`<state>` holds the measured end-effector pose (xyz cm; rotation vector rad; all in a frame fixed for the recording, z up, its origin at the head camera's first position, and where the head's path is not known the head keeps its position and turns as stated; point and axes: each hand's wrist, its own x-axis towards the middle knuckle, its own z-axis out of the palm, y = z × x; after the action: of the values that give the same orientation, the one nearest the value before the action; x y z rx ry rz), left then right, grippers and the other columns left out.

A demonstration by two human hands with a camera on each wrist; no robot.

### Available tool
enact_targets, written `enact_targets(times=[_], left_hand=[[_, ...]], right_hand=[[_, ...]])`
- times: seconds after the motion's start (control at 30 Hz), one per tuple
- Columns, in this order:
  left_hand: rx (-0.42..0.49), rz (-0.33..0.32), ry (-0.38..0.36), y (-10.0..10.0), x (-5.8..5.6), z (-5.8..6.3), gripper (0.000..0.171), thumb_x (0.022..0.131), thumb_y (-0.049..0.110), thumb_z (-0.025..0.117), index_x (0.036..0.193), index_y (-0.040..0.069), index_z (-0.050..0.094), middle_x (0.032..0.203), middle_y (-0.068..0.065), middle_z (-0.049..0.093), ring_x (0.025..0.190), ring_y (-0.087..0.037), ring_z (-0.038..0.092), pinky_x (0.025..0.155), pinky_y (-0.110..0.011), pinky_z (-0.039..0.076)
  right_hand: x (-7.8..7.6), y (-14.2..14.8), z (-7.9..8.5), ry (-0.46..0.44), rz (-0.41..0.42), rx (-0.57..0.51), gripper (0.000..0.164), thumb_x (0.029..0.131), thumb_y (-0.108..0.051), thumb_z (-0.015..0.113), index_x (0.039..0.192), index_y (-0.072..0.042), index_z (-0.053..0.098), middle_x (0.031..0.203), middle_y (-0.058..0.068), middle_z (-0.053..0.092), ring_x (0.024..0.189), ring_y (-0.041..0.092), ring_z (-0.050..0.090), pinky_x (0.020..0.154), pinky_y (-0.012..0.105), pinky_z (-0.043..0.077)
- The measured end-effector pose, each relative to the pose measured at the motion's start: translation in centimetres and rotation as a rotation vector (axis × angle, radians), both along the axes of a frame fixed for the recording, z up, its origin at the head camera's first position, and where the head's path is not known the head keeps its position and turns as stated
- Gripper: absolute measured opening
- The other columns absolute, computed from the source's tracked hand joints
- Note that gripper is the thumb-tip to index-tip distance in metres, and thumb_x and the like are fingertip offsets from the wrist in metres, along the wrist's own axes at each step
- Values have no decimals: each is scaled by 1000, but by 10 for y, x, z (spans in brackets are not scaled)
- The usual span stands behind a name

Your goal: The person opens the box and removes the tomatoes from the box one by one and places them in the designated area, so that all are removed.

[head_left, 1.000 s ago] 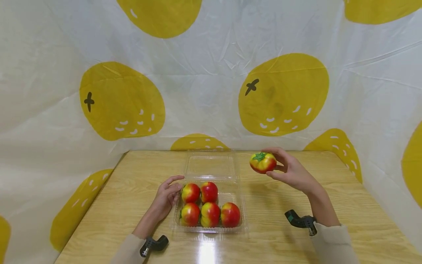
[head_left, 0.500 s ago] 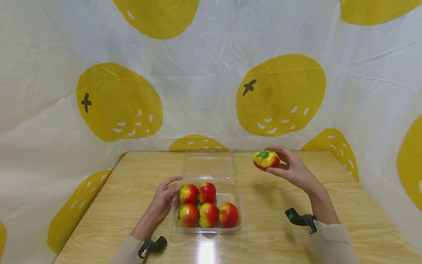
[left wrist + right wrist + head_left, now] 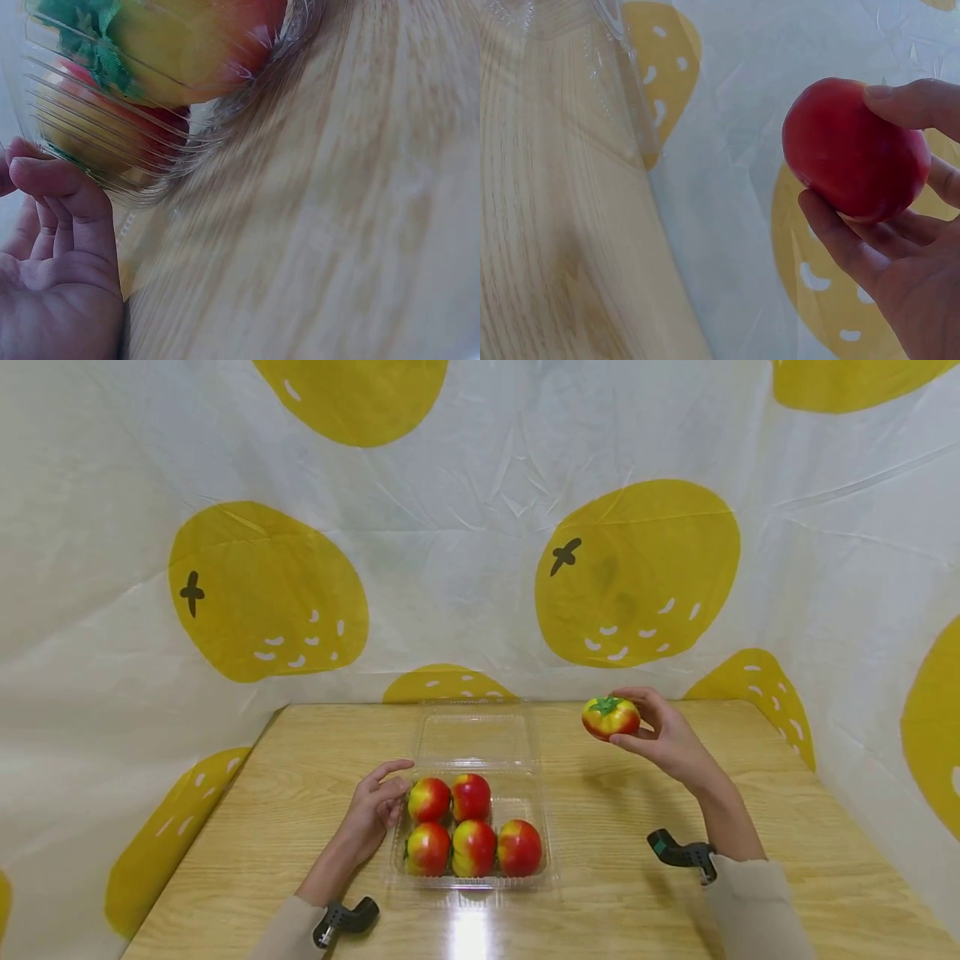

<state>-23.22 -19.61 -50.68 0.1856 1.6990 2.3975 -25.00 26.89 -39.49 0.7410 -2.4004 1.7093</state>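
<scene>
In the head view my right hand [image 3: 666, 742] holds up a red-and-yellow ribbed fruit [image 3: 611, 718] with a green leafy top, to the right of a clear plastic clamshell container [image 3: 517, 806]. The right wrist view shows that fruit's red side [image 3: 851, 150] between thumb and fingers. My left hand [image 3: 369, 810] is at the container's left wall, thumb and forefinger pinching near the rim. Several matching fruits, one of them at the front right [image 3: 520, 848], sit inside; the back right compartment holds none. In the left wrist view, fruits [image 3: 180, 45] show through the ribbed wall.
The container's lid [image 3: 474, 739] lies folded back toward the table's far edge. The wooden table [image 3: 622, 885] meets a white curtain [image 3: 450, 568] printed with yellow fruit shapes. Each wrist bears a black camera mount [image 3: 682, 852].
My right hand has moved slightly right and up with the fruit, away from the container. The left hand and the fruits in the container stay in place.
</scene>
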Motion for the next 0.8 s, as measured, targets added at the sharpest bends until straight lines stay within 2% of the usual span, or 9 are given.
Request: enact_targets(times=[0.1, 0.23, 0.33, 0.5, 0.8], left_hand=[[-1, -2, 1, 0, 0, 0, 40, 104, 5, 52, 142, -1, 46, 67, 8, 56, 49, -3, 49, 44, -15, 40], [4, -3, 1, 0, -1, 0, 33, 103, 5, 52, 137, 6, 53, 67, 8, 57, 49, -3, 50, 44, -15, 40], [5, -5, 3, 0, 0, -1, 30, 104, 4, 52, 133, 10, 56, 67, 8, 57, 49, -3, 50, 44, -14, 41], [6, -10, 3, -1, 0, -1, 31, 104, 4, 52, 133, 10, 56, 68, 9, 58, 50, -3, 51, 45, -14, 41], [16, -16, -1, -1, 0, 0, 30, 103, 4, 52, 132, 12, 56, 68, 9, 59, 50, -2, 51, 45, -14, 40]], right_hand=[[-2, 2, -3, -6, -12, -6, 61, 93, 4, 70, 145, 6, 40, 143, 14, 46, 119, -3, 56, 92, 12, 54], [-5, 3, -7, -24, -26, -7, 62, 93, 2, 71, 146, 6, 40, 143, 11, 47, 119, -4, 55, 92, 12, 54], [-6, 4, -9, -43, -32, -10, 61, 94, 1, 70, 146, 5, 40, 145, 17, 46, 120, -4, 54, 91, 12, 54], [-6, 5, -12, -58, -37, -16, 61, 94, 0, 70, 146, 5, 39, 147, 28, 43, 119, -3, 54, 91, 12, 54], [-16, 10, -28, -77, -63, -7, 62, 94, 0, 70, 147, 7, 39, 148, 31, 42, 116, -4, 54, 91, 10, 52]])
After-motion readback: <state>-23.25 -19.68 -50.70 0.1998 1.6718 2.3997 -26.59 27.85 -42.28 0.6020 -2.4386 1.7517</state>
